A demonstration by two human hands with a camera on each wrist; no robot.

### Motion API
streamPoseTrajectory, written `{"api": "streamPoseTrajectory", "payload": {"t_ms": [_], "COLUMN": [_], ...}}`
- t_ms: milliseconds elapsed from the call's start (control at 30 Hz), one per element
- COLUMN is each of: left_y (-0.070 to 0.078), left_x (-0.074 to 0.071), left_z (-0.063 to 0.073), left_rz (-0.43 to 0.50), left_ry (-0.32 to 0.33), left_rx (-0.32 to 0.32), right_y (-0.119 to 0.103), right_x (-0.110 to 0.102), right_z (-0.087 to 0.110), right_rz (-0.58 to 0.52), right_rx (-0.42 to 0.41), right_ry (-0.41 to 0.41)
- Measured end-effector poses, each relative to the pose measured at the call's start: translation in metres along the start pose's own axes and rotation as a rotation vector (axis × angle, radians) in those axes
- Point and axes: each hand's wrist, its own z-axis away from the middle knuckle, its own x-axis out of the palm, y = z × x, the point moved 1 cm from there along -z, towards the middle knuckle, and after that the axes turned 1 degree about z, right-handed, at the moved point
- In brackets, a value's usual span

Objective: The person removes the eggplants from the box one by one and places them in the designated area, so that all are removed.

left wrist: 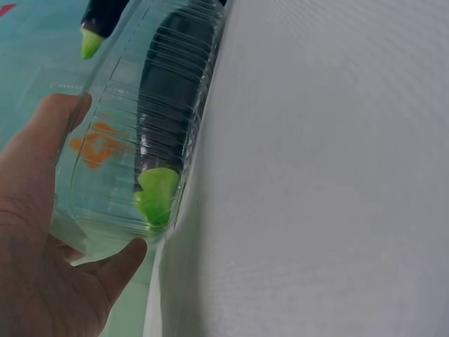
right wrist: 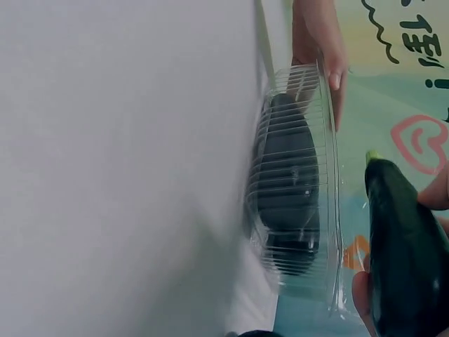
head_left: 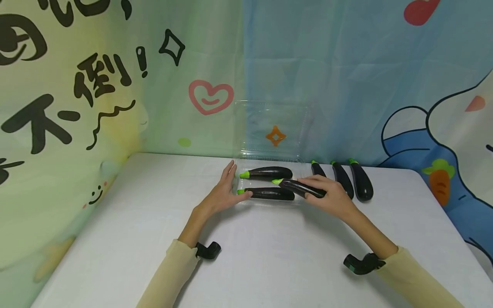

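A clear plastic box (head_left: 256,183) stands on the table with its transparent lid (head_left: 269,154) raised at the back. Inside lie two dark eggplants with green stem ends, a rear one (head_left: 269,173) and a front one (head_left: 272,194). My left hand (head_left: 225,190) rests against the box's left end, fingers extended; in the left wrist view its thumb is at one corner and its fingers reach along the rim. My right hand (head_left: 333,194) grips another eggplant (head_left: 298,186) by its thick end, over the box's right part, stem pointing left.
Right of the box lie three more eggplants, one partly behind my right hand (head_left: 318,168), a middle one (head_left: 343,179) and an outer one (head_left: 362,182). A white cloth covers the table (head_left: 262,256). A printed curtain (head_left: 346,77) hangs along the table's back edge.
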Motion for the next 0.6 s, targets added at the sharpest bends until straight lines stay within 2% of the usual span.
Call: {"api": "streamPoseTrajectory", "payload": {"t_ms": [233,600], "left_y": [0.001,0.001], "left_x": [0.0,-0.001], "left_z": [0.001,0.001], "left_rz": [-0.003,0.005], "left_ry": [0.01,-0.002], "left_rx": [0.012,0.002], "right_y": [0.002,0.008], "right_x": [-0.01,-0.015], "right_z": [0.022,0.044], "right_rz": [-0.045,-0.032], "right_rx": [0.137,0.108], "right_ry": [0.035,0.14]}}
